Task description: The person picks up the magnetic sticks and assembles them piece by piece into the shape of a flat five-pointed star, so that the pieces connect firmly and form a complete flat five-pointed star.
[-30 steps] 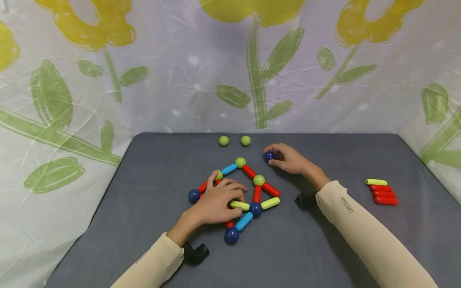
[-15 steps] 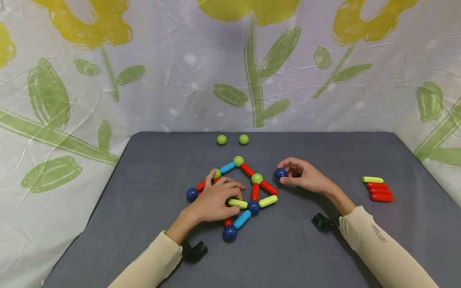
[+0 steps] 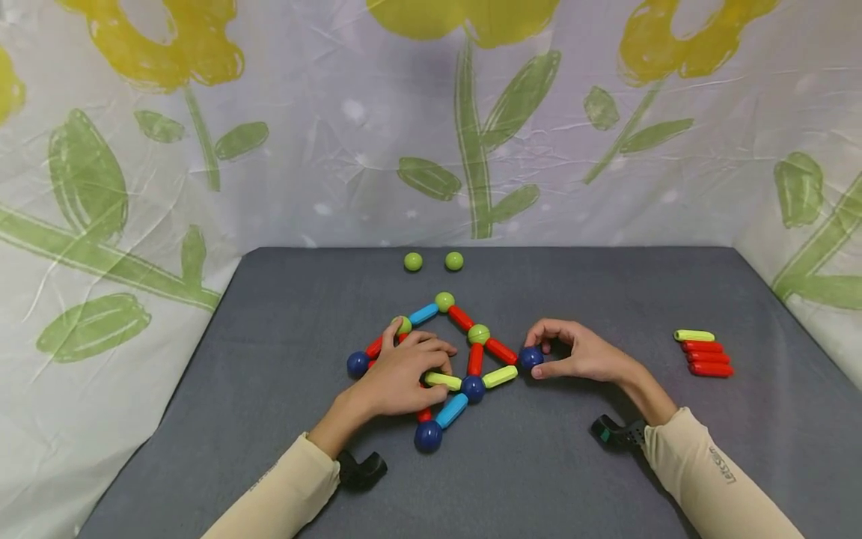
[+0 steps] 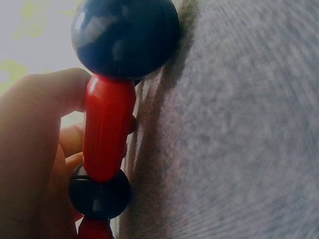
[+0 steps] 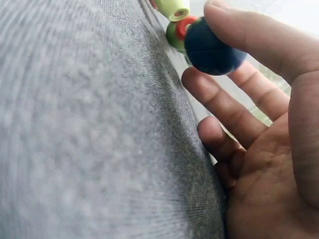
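Observation:
A flat frame of magnetic rods and balls point(image 3: 475, 359) lies on the table, in red, blue and yellow-green. My left hand point(image 3: 404, 374) lies over its left part, thumb and fingers gripping around a yellow-green rod point(image 3: 443, 380). In the left wrist view the thumb is beside a red rod point(image 4: 108, 127) joined to blue balls. My right hand point(image 3: 586, 355) pinches a dark blue ball point(image 3: 531, 357) between thumb and fingers. That ball is close to the free ends of a red rod point(image 3: 501, 351) and another yellow-green rod point(image 3: 500, 376); whether it touches them I cannot tell.
Two loose green balls point(image 3: 454, 260) sit near the table's back edge. To the right lie several red rods point(image 3: 707, 358) side by side with one yellow-green rod point(image 3: 694, 335). A flower-patterned cloth point(image 3: 337, 150) hangs behind the grey table point(image 3: 269, 299).
My right hand has brought the blue ball toward me and slightly right, down to the right-hand rod ends of the frame. My left hand stays in place on the frame.

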`<state>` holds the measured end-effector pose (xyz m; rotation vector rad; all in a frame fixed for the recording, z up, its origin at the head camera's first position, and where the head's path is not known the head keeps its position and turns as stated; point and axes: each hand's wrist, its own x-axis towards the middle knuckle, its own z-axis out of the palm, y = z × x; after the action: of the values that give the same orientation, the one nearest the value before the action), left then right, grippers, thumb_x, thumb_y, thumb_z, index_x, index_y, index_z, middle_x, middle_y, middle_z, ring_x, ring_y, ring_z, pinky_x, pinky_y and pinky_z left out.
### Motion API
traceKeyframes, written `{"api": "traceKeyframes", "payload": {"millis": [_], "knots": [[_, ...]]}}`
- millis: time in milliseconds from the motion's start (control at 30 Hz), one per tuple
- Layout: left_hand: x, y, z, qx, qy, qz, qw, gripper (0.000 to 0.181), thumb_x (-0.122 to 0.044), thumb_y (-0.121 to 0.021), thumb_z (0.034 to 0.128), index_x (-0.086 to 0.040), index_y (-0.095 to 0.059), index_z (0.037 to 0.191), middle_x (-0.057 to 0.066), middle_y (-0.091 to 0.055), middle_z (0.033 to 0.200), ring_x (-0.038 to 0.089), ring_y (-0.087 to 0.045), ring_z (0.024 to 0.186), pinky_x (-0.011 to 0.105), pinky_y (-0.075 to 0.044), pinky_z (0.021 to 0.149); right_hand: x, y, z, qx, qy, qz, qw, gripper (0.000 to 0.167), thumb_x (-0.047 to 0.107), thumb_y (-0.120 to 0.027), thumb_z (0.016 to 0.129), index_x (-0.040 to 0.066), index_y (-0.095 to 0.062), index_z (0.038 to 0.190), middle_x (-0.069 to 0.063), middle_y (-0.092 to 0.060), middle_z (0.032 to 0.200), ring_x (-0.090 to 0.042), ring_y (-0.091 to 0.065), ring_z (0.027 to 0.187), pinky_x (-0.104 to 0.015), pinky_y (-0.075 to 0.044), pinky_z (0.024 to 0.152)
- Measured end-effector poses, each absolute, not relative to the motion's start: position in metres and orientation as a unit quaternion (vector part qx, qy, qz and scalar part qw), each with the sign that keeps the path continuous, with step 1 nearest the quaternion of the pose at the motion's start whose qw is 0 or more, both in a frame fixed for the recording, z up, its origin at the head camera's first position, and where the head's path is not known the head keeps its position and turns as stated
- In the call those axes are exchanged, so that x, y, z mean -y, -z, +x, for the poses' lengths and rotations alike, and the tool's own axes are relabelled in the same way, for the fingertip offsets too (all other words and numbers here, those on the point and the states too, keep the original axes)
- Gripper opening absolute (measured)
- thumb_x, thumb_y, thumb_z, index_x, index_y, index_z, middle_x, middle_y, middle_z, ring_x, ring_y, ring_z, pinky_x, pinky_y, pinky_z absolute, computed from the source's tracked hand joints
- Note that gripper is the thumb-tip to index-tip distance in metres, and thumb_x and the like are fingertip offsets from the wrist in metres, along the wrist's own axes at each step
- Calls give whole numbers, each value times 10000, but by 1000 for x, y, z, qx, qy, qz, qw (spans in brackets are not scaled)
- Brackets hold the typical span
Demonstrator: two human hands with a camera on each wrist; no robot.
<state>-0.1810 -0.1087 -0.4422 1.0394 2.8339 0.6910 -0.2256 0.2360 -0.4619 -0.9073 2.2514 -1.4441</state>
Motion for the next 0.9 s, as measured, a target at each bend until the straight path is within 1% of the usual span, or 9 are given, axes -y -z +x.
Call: {"api": "traceKeyframes", "payload": {"millis": [100, 200, 333, 433, 767, 900], "knots": [[108, 443, -181, -915, -222, 337, 22, 82, -318, -590, 849, -324, -669, 874, -102, -653, 1354, 185, -486, 1353, 660, 46, 1196, -236, 462, -225, -794, 489, -327, 154, 319, 112, -855, 816, 135, -678, 1080, -64, -644, 1009, -216, -522, 898, -304, -415, 832], [108, 444, -181, -915, -220, 338, 19, 93, -321, -586, 849, -320, -674, 879, -104, -652, 1356, 186, -487, 1355, 663, 45, 1198, -234, 462, -223, -805, 472, -333, 137, 334, 144, -876, 798, 172, -686, 1070, -49, -641, 999, -204, -506, 894, -323, -390, 831], [109, 443, -181, -915, -220, 338, 16, 86, -319, -587, 854, -323, -669, 881, -99, -654, 1358, 191, -487, 1359, 664, 41, 1197, -230, 463, -221, -825, 451, -317, 119, 362, 216, -913, 757, 243, -693, 1044, -8, -616, 981, -178, -474, 901, -383, -291, 857], [111, 442, -181, -916, -219, 337, 17, 73, -319, -592, 859, -338, -659, 882, -106, -651, 1362, 187, -483, 1364, 662, 38, 1198, -228, 463, -219, -835, 442, -307, 114, 374, 250, -926, 739, 274, -693, 1031, 13, -608, 978, -166, -461, 911, -407, -234, 864], [111, 444, -181, -915, -224, 336, 22, 63, -320, -598, 870, -360, -646, 879, -117, -646, 1367, 170, -475, 1372, 642, 43, 1202, -227, 461, -219, -836, 441, -308, 111, 368, 249, -922, 744, 269, -694, 1033, 12, -617, 988, -170, -473, 917, -417, -227, 876], [111, 445, -182, -916, -219, 336, 22, 60, -331, -605, 877, -369, -652, 886, -131, -640, 1372, 182, -470, 1392, 633, 48, 1208, -230, 464, -219, -824, 454, -322, 104, 363, 206, -916, 753, 246, -702, 1043, 8, -633, 1000, -181, -482, 910, -399, -251, 871]]}}
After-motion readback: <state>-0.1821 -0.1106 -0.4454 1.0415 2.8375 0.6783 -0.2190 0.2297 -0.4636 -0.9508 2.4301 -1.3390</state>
